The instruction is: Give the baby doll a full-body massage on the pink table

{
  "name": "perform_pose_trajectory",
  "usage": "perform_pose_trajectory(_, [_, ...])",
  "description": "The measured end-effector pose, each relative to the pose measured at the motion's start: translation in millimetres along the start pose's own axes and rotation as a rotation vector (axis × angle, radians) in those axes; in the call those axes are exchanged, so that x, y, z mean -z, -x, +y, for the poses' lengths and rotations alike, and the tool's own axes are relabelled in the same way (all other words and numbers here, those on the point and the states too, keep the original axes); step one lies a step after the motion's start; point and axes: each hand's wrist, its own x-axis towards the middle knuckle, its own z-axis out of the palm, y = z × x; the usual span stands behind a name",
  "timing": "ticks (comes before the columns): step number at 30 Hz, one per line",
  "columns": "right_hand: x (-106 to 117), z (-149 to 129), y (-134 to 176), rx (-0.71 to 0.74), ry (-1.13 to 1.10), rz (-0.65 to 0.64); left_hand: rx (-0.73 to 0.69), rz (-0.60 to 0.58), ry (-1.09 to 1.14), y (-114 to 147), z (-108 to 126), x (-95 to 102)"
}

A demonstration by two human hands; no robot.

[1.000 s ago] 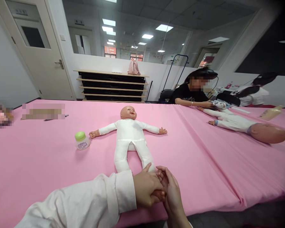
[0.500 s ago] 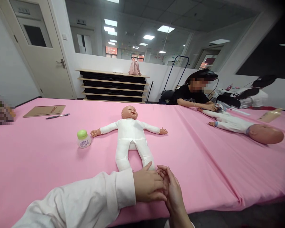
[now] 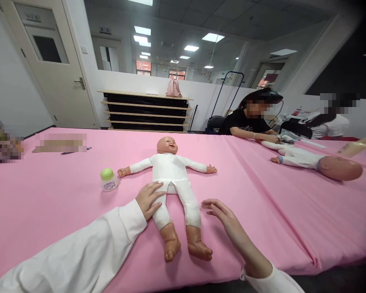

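A baby doll (image 3: 170,169) with a white cloth body lies on its back, its head away from me and its bare feet toward me. My left hand (image 3: 151,199) rests with spread fingers on the doll's thigh at the left of the view. To the right of the other leg hovers my right hand (image 3: 222,215), fingers stretched out and apart from the doll, holding nothing. Beside the doll's hand on the left stands a small jar (image 3: 109,181) with a green lid.
Pink cloth (image 3: 238,236) covers the table. A notebook (image 3: 59,145) and a pen (image 3: 76,150) lie at the far left. On the right, a co-worker (image 3: 253,118) handles a second doll (image 3: 305,158), with a bottle (image 3: 352,147) beyond it.
My hands, close together over the doll's lower legs before, have parted. The left went up onto the thigh and the right moved slightly outward, so the doll's feet now show.
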Motion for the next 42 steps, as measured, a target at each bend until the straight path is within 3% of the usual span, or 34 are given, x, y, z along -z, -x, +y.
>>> perform_pose_trajectory(4, [-20.4, -7.1, -37.1, 0.065, 0.133, -0.053, 0.017, -0.032, 0.014, 5.5, -4.2, -9.6])
perform_pose_trajectory(9, [-48.3, 15.3, -100.7, 0.241, 0.176, -0.021, 0.038, -0.060, 0.062, 5.0, -7.4, -12.7])
perform_pose_trajectory(13, [-59.3, 30.6, -130.7, 0.242, 0.093, -0.062, 0.050, -0.089, 0.077, 5.7, -9.1, -11.9])
perform_pose_trajectory(20, [-53.0, 44.3, -131.2, 0.313, 0.090, -0.168, 0.040, -0.103, 0.095, 7.4, -10.3, -13.6])
perform_pose_trajectory(42, [-50.5, 47.1, -133.4, 0.383, 0.144, -0.157, -0.027, -0.097, 0.045, 5.8, -11.4, -9.5])
